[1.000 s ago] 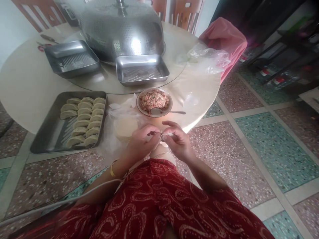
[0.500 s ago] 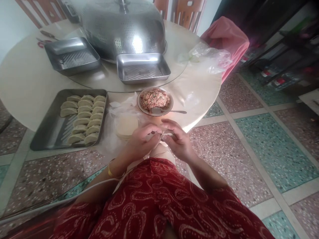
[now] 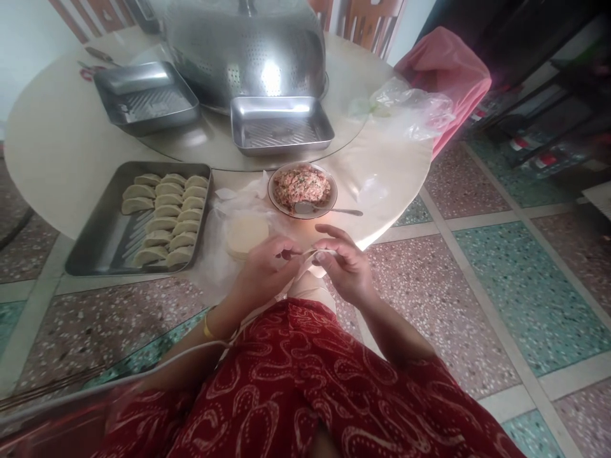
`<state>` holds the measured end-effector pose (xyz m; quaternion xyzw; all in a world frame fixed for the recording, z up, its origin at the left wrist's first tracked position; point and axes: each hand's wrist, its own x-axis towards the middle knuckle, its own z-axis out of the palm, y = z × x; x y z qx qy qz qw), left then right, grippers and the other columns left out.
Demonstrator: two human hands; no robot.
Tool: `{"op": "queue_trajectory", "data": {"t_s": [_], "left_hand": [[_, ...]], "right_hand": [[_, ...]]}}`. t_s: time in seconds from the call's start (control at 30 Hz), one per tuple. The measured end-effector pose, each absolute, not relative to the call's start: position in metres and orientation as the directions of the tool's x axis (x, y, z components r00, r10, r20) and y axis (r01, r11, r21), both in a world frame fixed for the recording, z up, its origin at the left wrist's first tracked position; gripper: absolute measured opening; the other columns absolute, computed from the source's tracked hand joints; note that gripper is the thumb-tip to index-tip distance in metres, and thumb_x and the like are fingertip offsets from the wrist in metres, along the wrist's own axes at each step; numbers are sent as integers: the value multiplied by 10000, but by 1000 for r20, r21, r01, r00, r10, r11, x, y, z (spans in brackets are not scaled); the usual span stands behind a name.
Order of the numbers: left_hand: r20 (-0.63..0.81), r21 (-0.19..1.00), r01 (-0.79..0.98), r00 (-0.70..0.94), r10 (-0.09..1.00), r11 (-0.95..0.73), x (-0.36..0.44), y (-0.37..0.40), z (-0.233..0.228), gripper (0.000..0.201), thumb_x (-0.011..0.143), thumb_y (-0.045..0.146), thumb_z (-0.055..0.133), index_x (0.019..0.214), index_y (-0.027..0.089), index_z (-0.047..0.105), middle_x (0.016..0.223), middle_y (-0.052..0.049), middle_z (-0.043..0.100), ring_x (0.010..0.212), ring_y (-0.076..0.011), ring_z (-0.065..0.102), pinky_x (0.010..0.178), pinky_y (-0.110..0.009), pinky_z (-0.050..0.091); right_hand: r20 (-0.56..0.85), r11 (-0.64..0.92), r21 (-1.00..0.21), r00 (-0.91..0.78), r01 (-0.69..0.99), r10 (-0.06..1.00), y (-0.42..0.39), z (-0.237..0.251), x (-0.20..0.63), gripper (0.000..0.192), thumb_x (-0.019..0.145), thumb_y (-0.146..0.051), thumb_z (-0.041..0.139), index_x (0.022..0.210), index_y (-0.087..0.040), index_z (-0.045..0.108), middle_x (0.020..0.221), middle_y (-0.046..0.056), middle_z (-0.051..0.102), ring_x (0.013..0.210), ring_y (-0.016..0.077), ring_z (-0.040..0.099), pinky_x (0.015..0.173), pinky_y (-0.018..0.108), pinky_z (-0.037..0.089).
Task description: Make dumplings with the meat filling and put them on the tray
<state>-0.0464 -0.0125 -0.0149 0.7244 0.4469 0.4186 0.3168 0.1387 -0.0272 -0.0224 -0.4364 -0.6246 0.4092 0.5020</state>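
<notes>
The dumpling [image 3: 311, 256] is being held in the air just off the near table [image 3: 52, 159] edge, above the lap, with the left hand [image 3: 263, 273] and right hand [image 3: 347, 267] both pinching its rim between thumb and fingertips, apparently so the seam can be pressed closed. Just beyond the hands, the wrapper stack [image 3: 245, 234] and filling bowl [image 3: 302, 189] with its spoon [image 3: 324, 209] are sitting within easy reach. The tray of finished dumplings [image 3: 138, 219] is lying to the left, two empty trays [image 3: 280, 124] and a perforated metal cover [image 3: 245, 48] are standing farther back, and nothing is blocking the hands.
</notes>
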Motion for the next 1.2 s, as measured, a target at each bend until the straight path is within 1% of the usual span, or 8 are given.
{"op": "queue_trajectory", "data": {"t_s": [0.13, 0.3, 0.5, 0.67, 0.77, 0.83, 0.97, 1.2], "left_hand": [[330, 817, 410, 244, 912, -405, -48, -11, -15, 117, 849, 272, 580, 770, 193, 616, 751, -12, 647, 704, -135, 595, 648, -256, 469], [249, 856, 413, 197, 948, -311, -46, -11, -14, 171, 836, 332, 582, 747, 189, 611, 722, -9, 637, 664, -133, 576, 628, -265, 463], [215, 897, 345, 205, 955, -277, -45, -12, -13, 144, 822, 308, 573, 762, 189, 628, 729, -7, 652, 679, -138, 588, 649, -274, 480], [171, 955, 202, 220, 960, -216, -47, -14, -17, 121, 822, 294, 576, 806, 195, 643, 761, -18, 680, 693, -141, 617, 639, -270, 497], [181, 971, 115, 225, 957, -211, -47, -15, -22, 89, 824, 276, 591, 832, 202, 639, 798, -28, 688, 729, -152, 631, 661, -280, 512], [193, 973, 78, 236, 952, -217, -47, -16, -24, 77, 827, 269, 603, 857, 206, 636, 807, -27, 685, 737, -152, 630, 673, -281, 519], [226, 959, 111, 258, 939, -261, -47, -17, -22, 86, 839, 276, 612, 888, 209, 635, 788, -21, 666, 728, -147, 611, 674, -278, 511], [431, 827, 222, 341, 836, -517, -52, -16, -15, 85, 867, 232, 601, 938, 204, 638, 895, -40, 673, 807, -148, 609, 710, -277, 500]], "right_hand": [[279, 295, -941, -114, 166, 953, -26, -27, 137, 107, 920, -304, 644, 1006, -284, 704, 1302, 49, 602, 1093, 195, 666, 745, 336, 663], [306, 338, -921, -179, 191, 935, -29, -26, 138, 93, 923, -238, 628, 984, -282, 682, 1271, 58, 610, 1239, 230, 600, 739, 331, 653], [319, 386, -893, -276, 233, 906, -30, -21, 138, 128, 915, -200, 622, 999, -287, 664, 1338, 71, 580, 1112, 214, 668, 711, 347, 652], [349, 420, -870, -282, 257, 894, -28, -20, 136, 151, 906, -167, 616, 995, -286, 644, 1343, 65, 584, 1081, 203, 679, 755, 369, 644], [377, 446, -855, -274, 264, 885, -28, -20, 135, 164, 897, -158, 621, 991, -292, 634, 1326, 65, 595, 1129, 212, 664, 730, 340, 629], [396, 456, -853, -255, 253, 882, -29, -19, 133, 150, 892, -164, 631, 976, -288, 629, 1307, 66, 606, 1199, 225, 633, 743, 333, 621], [381, 428, -873, -223, 232, 897, -30, -19, 131, 143, 899, -192, 642, 999, -290, 611, 1254, 57, 636, 1269, 227, 596, 882, 376, 600], [401, 468, -844, -270, 263, 875, -26, -22, 132, 284, 902, -205, 648, 1164, -316, 650, 1355, 62, 620, 1307, 237, 581, 926, 395, 608]]}}
